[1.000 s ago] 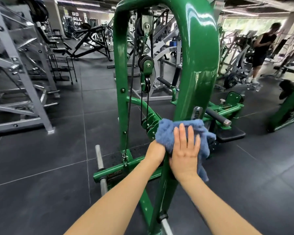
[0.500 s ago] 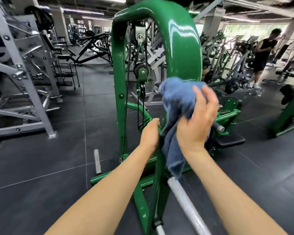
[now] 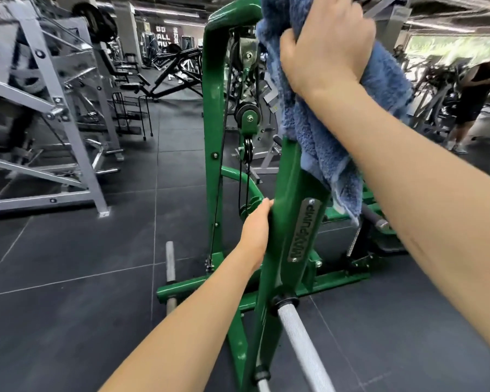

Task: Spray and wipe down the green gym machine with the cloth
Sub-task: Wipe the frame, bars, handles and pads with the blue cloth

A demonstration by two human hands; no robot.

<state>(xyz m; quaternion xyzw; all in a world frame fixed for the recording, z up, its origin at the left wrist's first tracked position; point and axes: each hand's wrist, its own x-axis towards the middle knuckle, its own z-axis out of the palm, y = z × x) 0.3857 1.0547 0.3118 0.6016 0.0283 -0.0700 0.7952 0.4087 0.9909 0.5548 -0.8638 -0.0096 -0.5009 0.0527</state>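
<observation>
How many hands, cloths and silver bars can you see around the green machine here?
Hands: 2, the left hand gripping the green machine, the right hand gripping the cloth.
Blue cloths: 1.
Silver bars: 2, a knurled bar by the upright and a shorter bar at the base.
Total: 5.

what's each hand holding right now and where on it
The right hand grips the blue cloth at its bunched upper part. The left hand holds the green machine's upright at its left edge.
</observation>
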